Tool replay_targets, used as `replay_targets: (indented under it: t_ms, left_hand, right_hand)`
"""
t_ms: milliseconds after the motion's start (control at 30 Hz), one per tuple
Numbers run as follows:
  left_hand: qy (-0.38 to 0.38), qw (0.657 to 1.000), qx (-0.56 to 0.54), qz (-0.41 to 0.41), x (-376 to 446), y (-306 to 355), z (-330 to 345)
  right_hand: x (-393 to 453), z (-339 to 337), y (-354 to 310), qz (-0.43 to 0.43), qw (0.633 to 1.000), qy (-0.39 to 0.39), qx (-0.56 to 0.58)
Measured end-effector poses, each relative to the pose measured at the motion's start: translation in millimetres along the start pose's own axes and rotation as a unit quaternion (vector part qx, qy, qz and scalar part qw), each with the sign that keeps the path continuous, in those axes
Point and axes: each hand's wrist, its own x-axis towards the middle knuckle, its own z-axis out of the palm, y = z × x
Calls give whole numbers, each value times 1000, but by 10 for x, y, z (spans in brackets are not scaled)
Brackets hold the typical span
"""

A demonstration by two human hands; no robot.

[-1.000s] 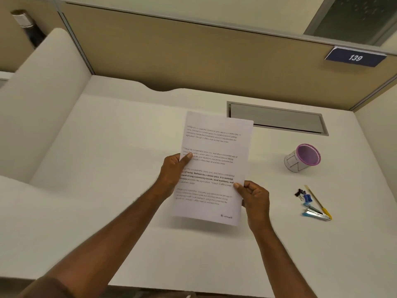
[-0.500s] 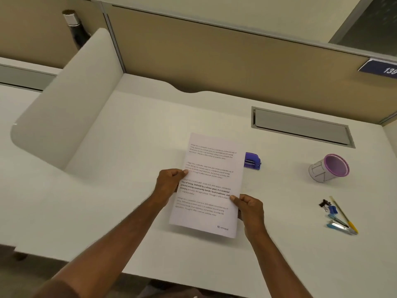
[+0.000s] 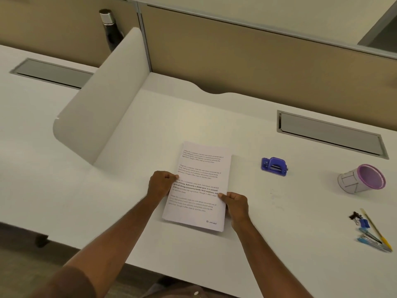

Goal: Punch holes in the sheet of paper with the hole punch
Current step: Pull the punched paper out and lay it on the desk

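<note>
**At the white desk: paper in both hands, punch untouched**

On the white surface [image 3: 193,117], near its front middle, a printed sheet of paper [image 3: 199,168] is held by both long edges. Text runs in blocks down the page; "E-mail" sits at the bottom right corner. Whether the sheet lies flat on the surface or is lifted slightly, cannot tell; a shadow shows under its near edge.

Left hand [image 3: 160,184]: fingers curled, thumb on top of the sheet's left edge, pinching it about mid-height.

Right hand [image 3: 236,204]: fingers curled under the right edge, thumb on the printed face, pinching lower down than the left.

Hole punch [image 3: 274,166]: purple-blue, resting on the surface to the right of the sheet, apart from it and from both hands.

Farther right: a pen cup [image 3: 361,179] with purple rim, tipped on its side, mouth towards the right. Near the right front edge, a small cluster of pens [image 3: 374,239] and binder clips [image 3: 358,219].

Left of the sheet, a curved white divider panel [image 3: 103,100]; behind it a dark bottle [image 3: 110,29].
</note>
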Motion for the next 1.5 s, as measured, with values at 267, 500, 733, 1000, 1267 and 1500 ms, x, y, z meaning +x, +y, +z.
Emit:
replay_targets:
  t_ms: [267,500,733,1000,1267,1500]
  left_hand:
    - [17,1000,11,-11,151,65,-165]
    - [36,999,-2,-20,176,91,-218]
    - [41,999,19,-10,177,104,-225]
    - [43,999,28,-4,148,101,-206]
    - [44,999,30,-8,121,111,-201]
    - [53,999,12,-4,106,52,-269]
  right_hand:
    - [165,187,-44,22,1000,2,-11]
    - [223,197,-78,28,999,6,-19]
    - [237,171,-132,11,995,28,-92]
    - [197,34,-115,-39,981,64,-180]
    - [174,38,-124,-40,979,63,-189]
    - [151,-35,-114,-41,981,67,-179]
